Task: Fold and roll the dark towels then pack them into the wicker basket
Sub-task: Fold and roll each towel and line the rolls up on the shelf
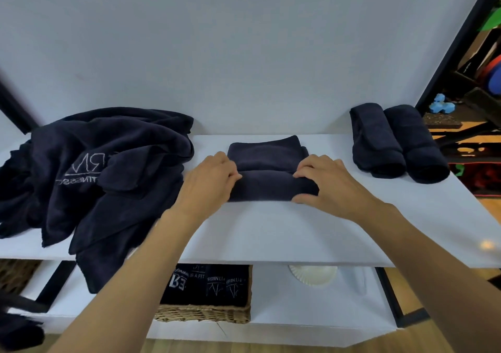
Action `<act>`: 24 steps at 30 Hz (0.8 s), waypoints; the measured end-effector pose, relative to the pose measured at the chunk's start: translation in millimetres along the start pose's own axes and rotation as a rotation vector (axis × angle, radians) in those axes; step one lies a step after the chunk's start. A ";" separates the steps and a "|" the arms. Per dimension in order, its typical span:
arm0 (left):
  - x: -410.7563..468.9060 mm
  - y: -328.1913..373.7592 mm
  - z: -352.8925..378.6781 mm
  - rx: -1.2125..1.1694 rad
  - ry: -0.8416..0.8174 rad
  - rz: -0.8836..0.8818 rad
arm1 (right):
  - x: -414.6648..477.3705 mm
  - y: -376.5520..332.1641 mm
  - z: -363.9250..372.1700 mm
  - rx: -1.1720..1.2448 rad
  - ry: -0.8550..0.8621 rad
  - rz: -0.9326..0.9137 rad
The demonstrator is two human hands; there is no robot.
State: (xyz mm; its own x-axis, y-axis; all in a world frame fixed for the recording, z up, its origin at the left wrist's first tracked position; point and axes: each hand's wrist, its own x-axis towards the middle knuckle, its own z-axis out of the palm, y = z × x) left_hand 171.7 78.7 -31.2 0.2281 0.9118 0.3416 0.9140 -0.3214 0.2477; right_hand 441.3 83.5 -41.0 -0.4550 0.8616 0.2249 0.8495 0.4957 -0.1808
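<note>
Mid-roll on the white top shelf (271,233); half-rolled towel (267,187) sits dead centre, long axis running left-right, square to the person. Left hand (208,181) grips its left end and right hand (328,183) its right end, both with fingers curled over the top of the roll and thumbs low on the near side; symmetric hold, neither hand nearer than the other.

Flat tail (265,153) of the same towel lies just beyond the roll, on the wall side; so the roll has to travel away from the person, and by my read only a short stretch is left. Risk: the tail looks slightly skewed at its right edge; the roll could telescope if the ends aren't driven evenly.

Two finished rolls (376,141) lie side by side, touching, at the right of the shelf, axes front-back. Unfolded pile (95,168) is heaped at the left, one corner hanging over the front edge; plenty left to do.

Wicker basket (206,316) is on the lower shelf, below and a bit left of the roll — nearer the left hand. Several rolled towels already stand in it; spare room I can't tell.
</note>
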 end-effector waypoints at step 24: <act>115.6 -22.3 -13.7 -0.054 -0.408 -0.078 | 85.8 22.6 -4.1 0.507 -0.102 0.437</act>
State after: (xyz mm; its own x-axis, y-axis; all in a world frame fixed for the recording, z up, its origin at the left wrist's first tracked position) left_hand 173.1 187.8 15.2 0.2832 0.9569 -0.0647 0.9174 -0.2507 0.3090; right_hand 422.6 168.2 -21.8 -0.1425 0.9881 -0.0577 0.7416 0.0679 -0.6673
